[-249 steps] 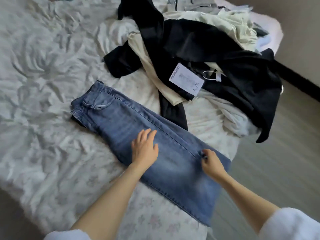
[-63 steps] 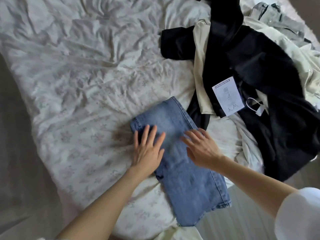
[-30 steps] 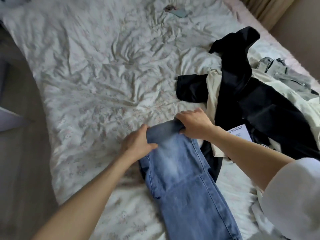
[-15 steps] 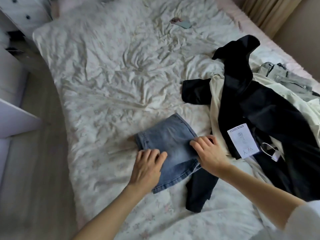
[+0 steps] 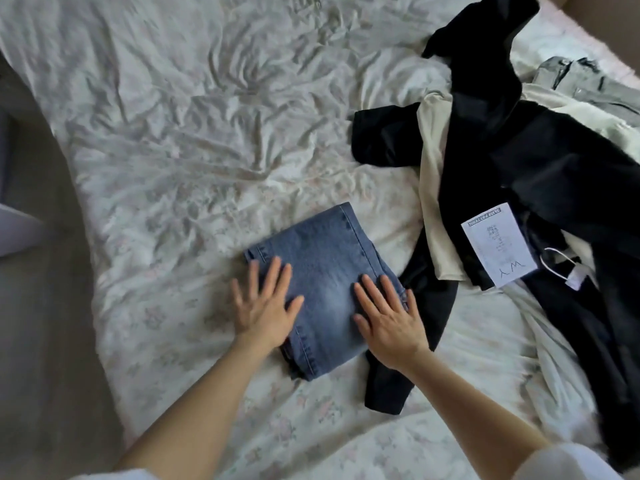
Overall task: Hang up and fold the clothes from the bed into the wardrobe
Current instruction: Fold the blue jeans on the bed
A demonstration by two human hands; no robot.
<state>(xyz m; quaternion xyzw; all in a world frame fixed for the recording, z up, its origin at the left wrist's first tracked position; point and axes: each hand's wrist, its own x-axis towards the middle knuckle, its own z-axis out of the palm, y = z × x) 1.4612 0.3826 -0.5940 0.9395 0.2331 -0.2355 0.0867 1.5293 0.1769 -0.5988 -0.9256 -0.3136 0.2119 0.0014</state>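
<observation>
While the left hand [image 5: 265, 308] and right hand [image 5: 386, 318] press flat, fingers spread, on the jeans [image 5: 322, 282], the denim lies as a compact square on the bed [image 5: 173, 150] — half a second ago one more fold was being laid. Folding looks finished — the black garment [image 5: 554, 174] pile beside it waits.

Folded jeans [image 5: 323, 271]: centre of frame, on the bed [image 5: 166, 140]. Left hand [image 5: 265, 306] flat on their left edge, right hand [image 5: 388, 320] flat on their right edge. Garment pile [image 5: 540, 161]: upper right, beside jeans. Paper tag [image 5: 497, 251]: on the pile, right of jeans.
</observation>
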